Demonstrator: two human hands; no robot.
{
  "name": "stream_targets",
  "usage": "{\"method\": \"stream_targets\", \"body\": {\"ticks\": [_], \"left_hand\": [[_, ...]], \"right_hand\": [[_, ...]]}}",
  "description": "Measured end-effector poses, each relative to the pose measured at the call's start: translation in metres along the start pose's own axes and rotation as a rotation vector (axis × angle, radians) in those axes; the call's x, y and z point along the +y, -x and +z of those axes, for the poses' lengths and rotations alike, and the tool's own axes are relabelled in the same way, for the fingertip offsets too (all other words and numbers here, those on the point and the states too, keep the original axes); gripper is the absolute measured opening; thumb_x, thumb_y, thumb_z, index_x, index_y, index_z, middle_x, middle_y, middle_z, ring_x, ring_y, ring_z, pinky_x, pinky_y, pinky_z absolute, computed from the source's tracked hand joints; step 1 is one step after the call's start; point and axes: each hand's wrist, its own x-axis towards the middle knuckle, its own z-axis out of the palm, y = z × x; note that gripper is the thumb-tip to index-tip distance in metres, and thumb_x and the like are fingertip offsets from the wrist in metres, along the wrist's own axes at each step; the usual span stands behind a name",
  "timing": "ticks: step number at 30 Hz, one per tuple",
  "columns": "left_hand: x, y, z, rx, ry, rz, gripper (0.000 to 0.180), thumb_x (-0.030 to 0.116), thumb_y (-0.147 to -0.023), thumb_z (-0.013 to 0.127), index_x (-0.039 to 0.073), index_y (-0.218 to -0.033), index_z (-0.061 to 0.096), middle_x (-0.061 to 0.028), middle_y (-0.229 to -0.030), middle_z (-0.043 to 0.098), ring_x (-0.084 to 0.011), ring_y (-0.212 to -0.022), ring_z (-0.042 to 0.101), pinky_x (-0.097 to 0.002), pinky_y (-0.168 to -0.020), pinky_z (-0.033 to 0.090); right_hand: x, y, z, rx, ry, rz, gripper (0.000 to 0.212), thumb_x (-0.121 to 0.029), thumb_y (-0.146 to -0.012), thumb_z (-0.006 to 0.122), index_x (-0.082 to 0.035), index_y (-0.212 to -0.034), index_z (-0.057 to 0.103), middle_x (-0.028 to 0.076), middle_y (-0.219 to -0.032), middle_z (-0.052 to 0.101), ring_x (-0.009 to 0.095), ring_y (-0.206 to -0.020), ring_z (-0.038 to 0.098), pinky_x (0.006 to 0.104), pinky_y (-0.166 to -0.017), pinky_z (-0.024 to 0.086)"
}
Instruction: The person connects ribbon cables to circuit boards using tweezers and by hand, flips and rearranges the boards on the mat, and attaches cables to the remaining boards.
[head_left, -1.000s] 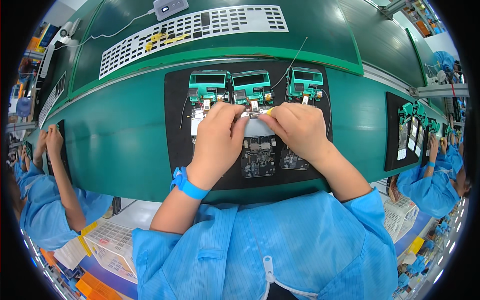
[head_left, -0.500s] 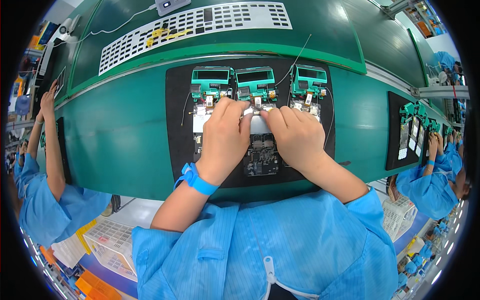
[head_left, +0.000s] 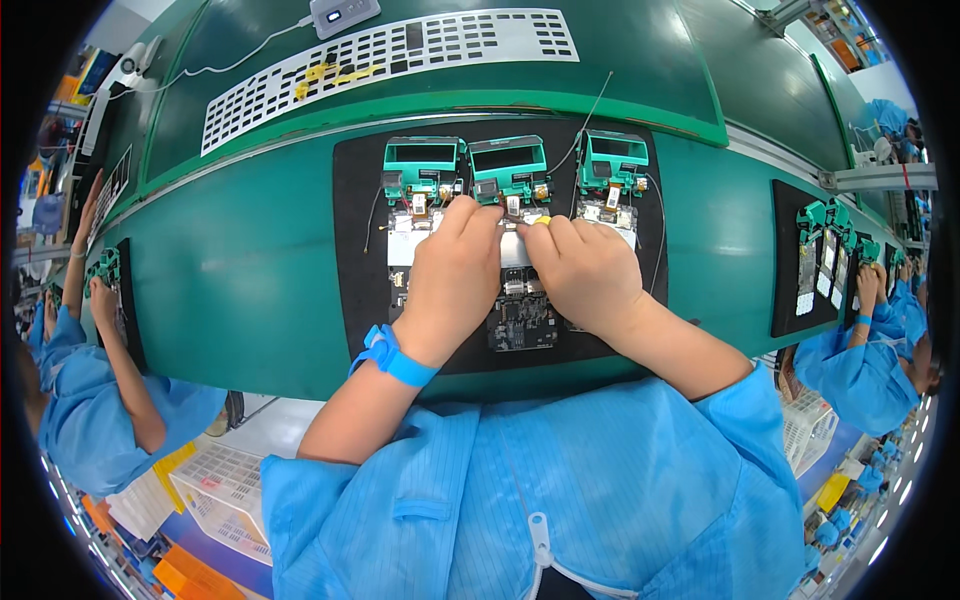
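Note:
Three green plastic frames, each joined to a circuit board, lie in a row on a black mat [head_left: 362,300]. Both my hands work at the middle unit, just below its green frame [head_left: 508,155] and over the top of its dark circuit board [head_left: 523,322]. My left hand [head_left: 455,275] is closed, thumb and index finger pinched near a small label; what they hold is hidden. Closed too, my right hand [head_left: 585,268] pinches a small yellow item [head_left: 543,220] between thumb and fingers. The left frame [head_left: 422,152] and right frame [head_left: 613,148] have thin cables beside them.
Beyond the mat, a white sheet with rows of dark cutouts [head_left: 470,48] lies on a raised green surface, yellow pieces [head_left: 318,73] on it. A white device [head_left: 343,14] with a cable sits behind. Co-workers sit left and right; white baskets [head_left: 222,490] stand below.
My hands stay at the middle unit, with the right fingers shifted slightly and more of the yellow item showing. The left co-worker's nearer hand has come down to a green frame.

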Motion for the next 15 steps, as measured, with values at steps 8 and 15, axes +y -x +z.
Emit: {"method": "stream_targets", "body": {"ticks": [8, 15], "left_hand": [[0.005, 0.011, -0.002, -0.040, -0.036, 0.054, 0.020, -0.002, -0.086, 0.062, -0.001, -0.106, 0.063, -0.0155, -0.095, 0.058, -0.0357, -0.077, 0.061, -0.0400, -0.065, 0.051], [-0.002, 0.016, -0.056, 0.290, -0.077, -0.228, 0.014, 0.007, -0.080, 0.078, -0.001, -0.086, 0.067, -0.0062, -0.073, 0.060, -0.0109, -0.057, 0.057, -0.0252, -0.050, 0.045]], "right_hand": [[0.011, 0.002, 0.001, 0.012, -0.116, 0.013, 0.016, -0.019, -0.085, 0.068, -0.010, -0.079, 0.056, 0.003, -0.065, 0.051, 0.020, -0.056, 0.058, 0.0334, -0.049, 0.046], [0.007, -0.018, -0.042, 0.142, -0.193, 0.201, 0.026, -0.027, -0.086, 0.071, -0.010, -0.074, 0.055, 0.004, -0.063, 0.054, 0.022, -0.053, 0.058, 0.0344, -0.046, 0.045]]}}
